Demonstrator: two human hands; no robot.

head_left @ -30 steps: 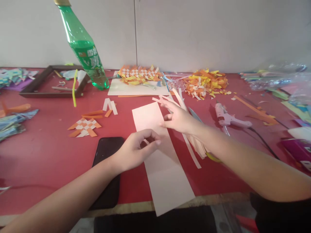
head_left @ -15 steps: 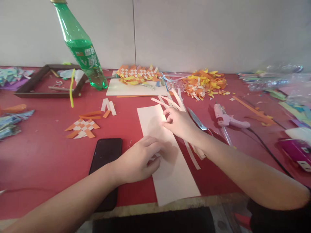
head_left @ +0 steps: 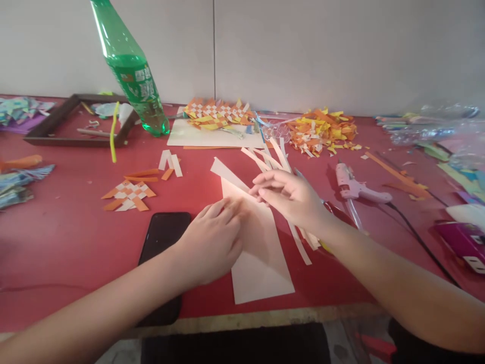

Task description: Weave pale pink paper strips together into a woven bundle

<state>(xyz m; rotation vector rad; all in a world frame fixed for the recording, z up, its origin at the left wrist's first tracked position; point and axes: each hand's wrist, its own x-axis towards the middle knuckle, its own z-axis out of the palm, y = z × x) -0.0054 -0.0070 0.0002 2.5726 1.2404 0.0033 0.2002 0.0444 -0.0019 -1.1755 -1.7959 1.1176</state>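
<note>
A sheet of cream paper (head_left: 261, 273) lies lengthwise on the red table, its far end raised in a narrow slanted flap (head_left: 227, 171). My left hand (head_left: 215, 237) is closed, its curled fingers on the left part of the sheet near that flap. At the flap's right end, my right hand (head_left: 290, 197) has its thumb and bent fingers close together on the paper; the exact contact is partly hidden. Loose cream paper strips (head_left: 280, 154) lie beyond and under the right hand. Scissors (head_left: 333, 208) beside them are mostly covered by that hand and wrist.
A black phone (head_left: 166, 232) lies left of the sheet, partly under my left forearm. Woven orange-and-white paper (head_left: 131, 194), a green bottle (head_left: 132, 81) and a dark frame (head_left: 71, 143) are farther left. A glue gun (head_left: 350, 184) with its cord and a paper-scrap pile (head_left: 322, 131) are right.
The sheet's far end has gone from flat to a raised, slanted flap. My left hand has moved forward onto it. My right hand has come slightly toward me and right, covering more of the scissors.
</note>
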